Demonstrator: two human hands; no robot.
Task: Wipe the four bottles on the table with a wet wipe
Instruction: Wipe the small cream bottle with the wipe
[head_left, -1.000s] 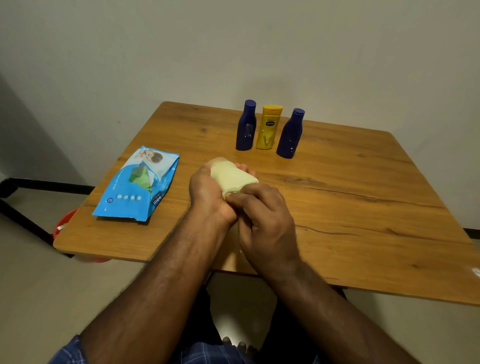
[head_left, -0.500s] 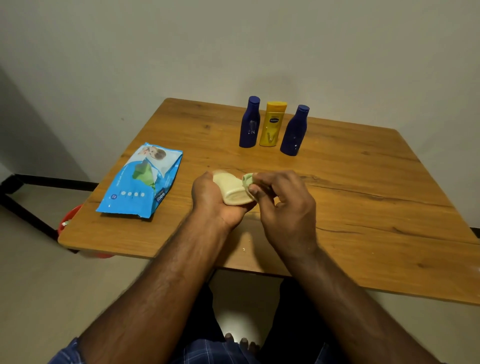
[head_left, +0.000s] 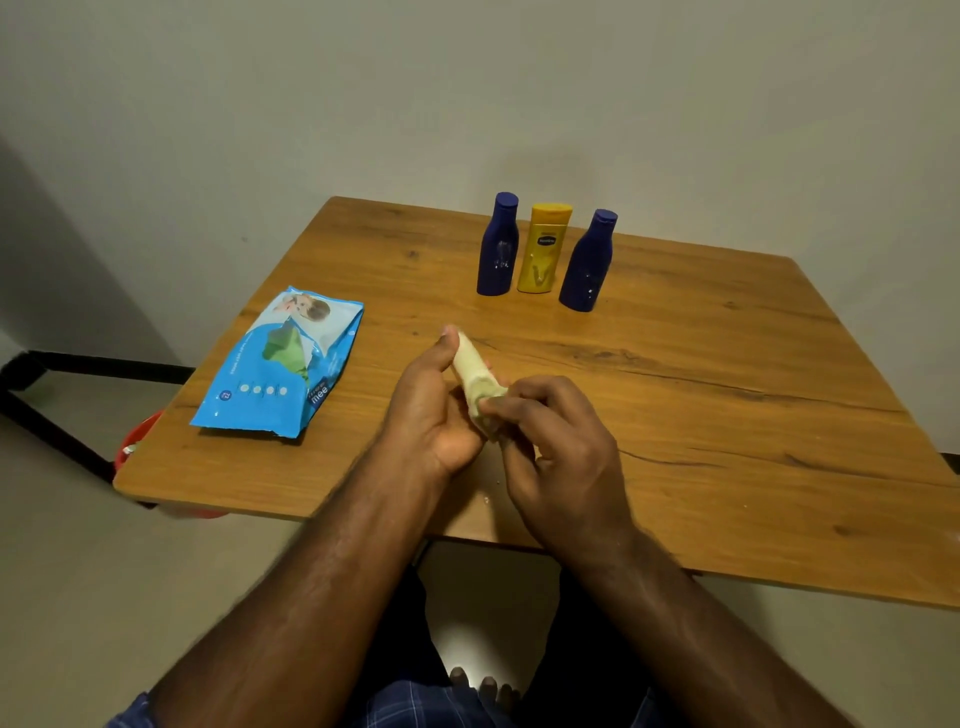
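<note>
Three bottles stood upright in a row beyond your hands at the far side of the bench (head_left: 727, 415): a dark blue bottle (head_left: 497, 245), a yellow bottle (head_left: 543, 249) just beside it, and a second blue bottle (head_left: 588, 262) to the right of that, leaning a little. The fourth, a pale cream bottle (head_left: 470, 361), lay tilted in your left hand (head_left: 434, 410), whose grip was curled round it with the thumb along its upper end. Your right hand (head_left: 558, 447) met it from the right, its grip pinching a greenish wet wipe (head_left: 480, 402) against the lower end of that bottle; how much of the wipe was bunched under your fingers I could not tell. Both hands were held just above the near part of the bench, touching each other at the bottle. Left of your left hand, well apart from it, a blue wipes packet (head_left: 280, 364) lay flat, its top flap showing green. Below the bench's left corner a red object (head_left: 137, 447) showed in part.
</note>
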